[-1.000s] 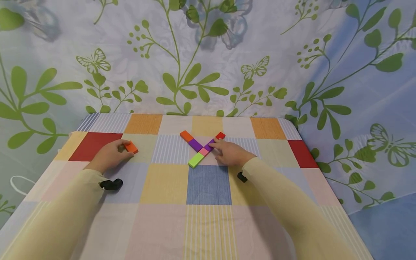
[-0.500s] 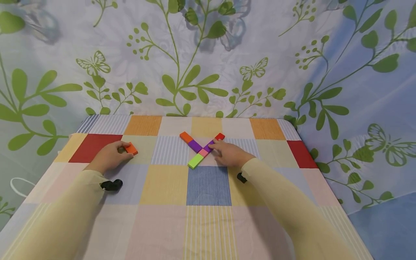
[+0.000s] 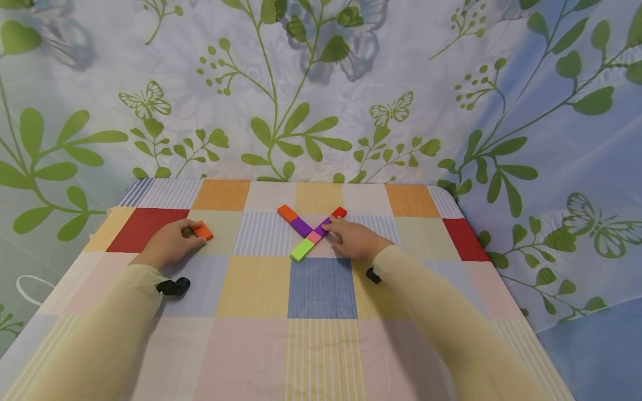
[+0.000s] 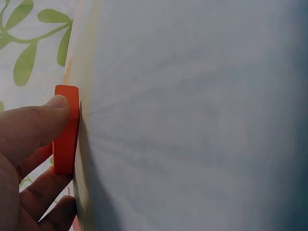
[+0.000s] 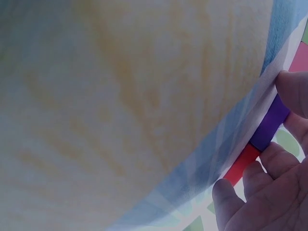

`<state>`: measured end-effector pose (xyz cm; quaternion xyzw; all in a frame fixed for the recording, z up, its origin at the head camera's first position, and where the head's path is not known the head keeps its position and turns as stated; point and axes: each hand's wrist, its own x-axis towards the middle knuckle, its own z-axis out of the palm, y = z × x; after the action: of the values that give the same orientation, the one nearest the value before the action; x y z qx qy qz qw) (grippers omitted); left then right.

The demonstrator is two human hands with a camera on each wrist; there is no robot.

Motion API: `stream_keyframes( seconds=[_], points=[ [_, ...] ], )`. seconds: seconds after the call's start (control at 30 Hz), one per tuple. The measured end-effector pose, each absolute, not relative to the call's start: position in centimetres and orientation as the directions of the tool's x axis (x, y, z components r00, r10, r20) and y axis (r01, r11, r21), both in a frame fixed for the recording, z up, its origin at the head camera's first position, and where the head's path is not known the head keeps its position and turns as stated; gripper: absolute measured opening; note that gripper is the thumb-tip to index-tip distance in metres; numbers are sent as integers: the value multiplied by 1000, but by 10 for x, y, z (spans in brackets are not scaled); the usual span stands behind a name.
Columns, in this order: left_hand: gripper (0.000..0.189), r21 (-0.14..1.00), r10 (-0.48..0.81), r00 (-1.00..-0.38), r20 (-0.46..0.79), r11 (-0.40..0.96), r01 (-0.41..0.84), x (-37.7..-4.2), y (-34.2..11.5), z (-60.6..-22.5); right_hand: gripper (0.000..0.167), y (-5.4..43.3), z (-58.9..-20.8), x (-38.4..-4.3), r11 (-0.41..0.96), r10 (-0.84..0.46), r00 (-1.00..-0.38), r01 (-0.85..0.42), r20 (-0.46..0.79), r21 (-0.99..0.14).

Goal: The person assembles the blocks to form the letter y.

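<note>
My left hand (image 3: 168,242) pinches an orange block (image 3: 203,230) at the left of the table; in the left wrist view the thumb lies on the face of this orange block (image 4: 66,130) and fingers are behind it. My right hand (image 3: 358,236) is at a V-shaped layout of blocks, thumb and fingers on either side of a purple block (image 3: 323,225). In the right wrist view this purple block (image 5: 270,124) lies end to end with a red block (image 5: 243,163). A pink block (image 3: 314,236) and a lime green block (image 3: 303,250) continue that line toward me.
The layout's left arm has another purple block (image 3: 302,226) and an orange block (image 3: 287,213) at its far end. A patchwork cloth (image 3: 251,356) covers the table. Leaf-patterned curtains (image 3: 311,89) stand behind and to the right. A white cord (image 3: 27,287) hangs at the left edge.
The view tilts up very slightly. Both hands and the blocks otherwise keep their places.
</note>
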<state>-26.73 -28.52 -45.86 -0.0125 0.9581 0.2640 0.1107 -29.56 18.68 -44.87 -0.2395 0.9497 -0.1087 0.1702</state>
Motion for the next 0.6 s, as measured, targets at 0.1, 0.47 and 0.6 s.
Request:
stream_keyframes(
  seconds=[0.1, 0.47, 0.6],
  points=[
    [70, 499, 33, -976, -217, 862, -82, -267, -285, -458, 64, 187, -449, -296, 864, -489, -828, -415, -275, -287],
    [69, 491, 46, -978, -204, 869, -62, -268, -282, -456, 63, 188, -449, -296, 854, -506, -822, -433, -263, -290],
    [68, 483, 45, -978, -203, 874, -60, -268, -282, -456, 63, 189, -449, -297, 848, -517, -815, -445, -261, -289]
  ],
)
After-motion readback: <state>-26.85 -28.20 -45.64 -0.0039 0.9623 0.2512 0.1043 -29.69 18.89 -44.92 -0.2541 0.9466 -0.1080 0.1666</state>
